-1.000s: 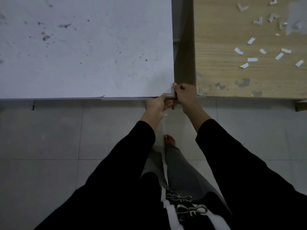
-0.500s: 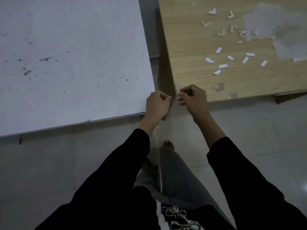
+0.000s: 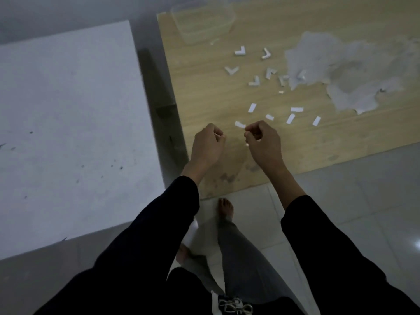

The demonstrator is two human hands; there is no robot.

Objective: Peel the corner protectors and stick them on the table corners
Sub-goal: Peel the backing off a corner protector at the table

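Both hands hover over the near left part of the wooden table [image 3: 200,94], fingers curled. My right hand [image 3: 264,142] pinches a small white backing strip [image 3: 246,144] at its fingertips. My left hand [image 3: 208,144] pinches what looks like a thin pale sliver [image 3: 218,134]. Several white L-shaped corner protectors [image 3: 240,51] lie further back on the wood. Several peeled white strips [image 3: 252,108] are scattered just beyond my hands. The white table [image 3: 68,110] stands to the left.
A clear plastic container [image 3: 202,23] sits at the wooden table's far left. A large grey patch of torn veneer [image 3: 352,71] covers its right side. A dark gap [image 3: 159,98] separates the two tables. My bare foot [image 3: 225,208] stands on the tiled floor.
My hands left the white table's near right corner and moved right and forward over the wooden table, spreading slightly apart. The view swung to the right.
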